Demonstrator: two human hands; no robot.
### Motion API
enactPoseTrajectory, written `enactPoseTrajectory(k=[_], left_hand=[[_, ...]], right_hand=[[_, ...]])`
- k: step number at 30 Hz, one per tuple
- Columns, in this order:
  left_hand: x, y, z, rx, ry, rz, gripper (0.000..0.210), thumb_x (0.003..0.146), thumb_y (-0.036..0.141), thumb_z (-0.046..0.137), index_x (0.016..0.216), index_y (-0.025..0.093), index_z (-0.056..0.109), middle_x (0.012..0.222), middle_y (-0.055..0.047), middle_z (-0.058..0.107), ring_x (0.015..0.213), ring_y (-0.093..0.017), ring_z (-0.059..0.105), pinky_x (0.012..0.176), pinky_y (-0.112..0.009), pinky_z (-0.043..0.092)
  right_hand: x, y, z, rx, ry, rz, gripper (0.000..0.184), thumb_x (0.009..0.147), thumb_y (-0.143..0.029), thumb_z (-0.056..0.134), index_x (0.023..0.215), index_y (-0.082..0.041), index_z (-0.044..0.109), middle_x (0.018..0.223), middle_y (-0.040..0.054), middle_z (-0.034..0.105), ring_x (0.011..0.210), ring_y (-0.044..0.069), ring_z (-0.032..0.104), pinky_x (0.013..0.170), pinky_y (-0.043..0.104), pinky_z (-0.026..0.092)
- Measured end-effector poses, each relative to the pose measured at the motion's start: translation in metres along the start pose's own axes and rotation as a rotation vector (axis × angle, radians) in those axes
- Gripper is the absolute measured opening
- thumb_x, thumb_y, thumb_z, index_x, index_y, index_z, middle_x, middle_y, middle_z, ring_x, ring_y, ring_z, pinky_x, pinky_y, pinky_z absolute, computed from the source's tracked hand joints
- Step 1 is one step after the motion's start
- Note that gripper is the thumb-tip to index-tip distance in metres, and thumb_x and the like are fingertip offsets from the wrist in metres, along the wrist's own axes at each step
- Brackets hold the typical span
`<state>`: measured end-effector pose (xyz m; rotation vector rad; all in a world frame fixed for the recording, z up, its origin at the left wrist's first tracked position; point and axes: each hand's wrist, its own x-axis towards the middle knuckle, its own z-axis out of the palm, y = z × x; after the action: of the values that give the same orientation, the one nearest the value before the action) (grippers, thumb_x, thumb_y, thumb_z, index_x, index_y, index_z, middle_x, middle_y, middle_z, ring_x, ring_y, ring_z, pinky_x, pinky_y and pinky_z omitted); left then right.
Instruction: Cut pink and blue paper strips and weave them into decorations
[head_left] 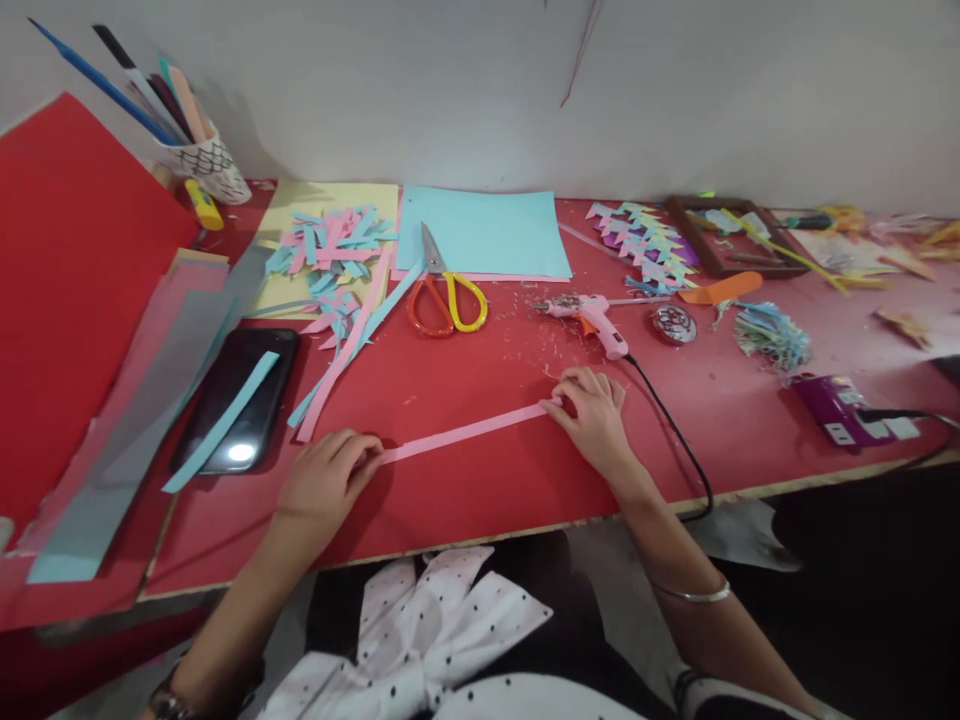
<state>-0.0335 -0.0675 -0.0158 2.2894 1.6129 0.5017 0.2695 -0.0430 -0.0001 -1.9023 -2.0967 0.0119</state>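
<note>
A long pink paper strip point(472, 432) stretches between my two hands, low over the red table. My left hand point(330, 478) pinches its left end between thumb and fingers. At the other end, my right hand point(592, 412) grips the strip with closed fingertips. Beyond the strip lie scissors point(435, 285) with one red and one yellow handle. A pink glue gun point(589, 315) rests just past my right hand. Left of my left hand, a blue paper strip point(225, 420) lies across a black phone point(259, 385).
Cut pink and blue paper pieces point(337, 245) are heaped on yellow paper. Blue sheets point(487, 232) lie against the wall. A pen cup point(214, 170) stands back left. The glue gun's cord point(675, 425) hangs over the front edge near a purple socket box point(840, 410) and a brown tray point(735, 265).
</note>
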Motion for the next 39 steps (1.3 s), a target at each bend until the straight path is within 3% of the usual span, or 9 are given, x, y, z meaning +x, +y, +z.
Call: enactPoseTrajectory(k=[10, 19, 24, 29, 36, 39], left_hand=[[-0.017, -0.014, -0.017, -0.124, 0.095, -0.062, 0.039, 0.085, 0.049, 0.029, 0.077, 0.023, 0.057, 0.075, -0.004, 0.063, 0.067, -0.017, 0.059, 0.067, -0.028, 0.048], [-0.023, -0.021, -0.02, -0.117, 0.134, -0.019, 0.043, 0.086, 0.051, 0.027, 0.081, 0.022, 0.059, 0.079, -0.005, 0.064, 0.074, -0.017, 0.061, 0.072, -0.027, 0.049], [-0.019, -0.018, -0.021, -0.117, 0.127, -0.041, 0.042, 0.084, 0.053, 0.029, 0.071, 0.022, 0.055, 0.068, -0.003, 0.062, 0.062, -0.015, 0.058, 0.062, -0.025, 0.048], [-0.012, -0.02, -0.024, -0.127, 0.067, -0.013, 0.044, 0.08, 0.058, 0.033, 0.064, 0.022, 0.054, 0.064, -0.004, 0.062, 0.059, -0.016, 0.058, 0.056, -0.026, 0.047], [0.003, -0.007, -0.01, -0.11, -0.017, 0.076, 0.036, 0.084, 0.041, 0.033, 0.069, 0.021, 0.06, 0.071, -0.004, 0.065, 0.068, -0.016, 0.059, 0.063, -0.027, 0.045], [0.007, 0.0, -0.003, -0.074, 0.005, 0.132, 0.037, 0.086, 0.037, 0.031, 0.071, 0.02, 0.061, 0.067, -0.003, 0.063, 0.065, -0.016, 0.058, 0.059, -0.026, 0.043]], right_hand=[[-0.003, -0.001, 0.0, 0.046, 0.011, 0.002, 0.018, 0.085, -0.028, 0.04, 0.076, -0.021, 0.054, 0.089, 0.0059, 0.055, 0.083, 0.021, 0.047, 0.071, 0.033, 0.034], [-0.002, -0.002, -0.001, 0.008, 0.014, -0.018, 0.018, 0.084, -0.027, 0.04, 0.076, -0.02, 0.055, 0.088, 0.0062, 0.055, 0.079, 0.02, 0.047, 0.068, 0.032, 0.035], [-0.003, -0.007, -0.001, -0.093, 0.03, -0.043, 0.021, 0.085, -0.022, 0.036, 0.078, -0.02, 0.056, 0.086, 0.0065, 0.057, 0.079, 0.02, 0.048, 0.075, 0.036, 0.032], [-0.005, -0.037, -0.002, -0.101, 0.021, -0.102, 0.024, 0.083, -0.014, 0.036, 0.094, -0.019, 0.057, 0.099, 0.0091, 0.057, 0.092, 0.021, 0.049, 0.089, 0.041, 0.023], [-0.002, -0.111, 0.011, 0.153, -0.283, -0.497, 0.021, 0.084, -0.028, 0.047, 0.102, -0.02, 0.055, 0.105, 0.0065, 0.057, 0.096, 0.018, 0.049, 0.088, 0.034, 0.025], [0.004, -0.128, 0.019, 0.171, -0.36, -0.55, 0.018, 0.084, -0.028, 0.05, 0.097, -0.018, 0.058, 0.098, 0.0051, 0.059, 0.092, 0.017, 0.049, 0.083, 0.031, 0.028]])
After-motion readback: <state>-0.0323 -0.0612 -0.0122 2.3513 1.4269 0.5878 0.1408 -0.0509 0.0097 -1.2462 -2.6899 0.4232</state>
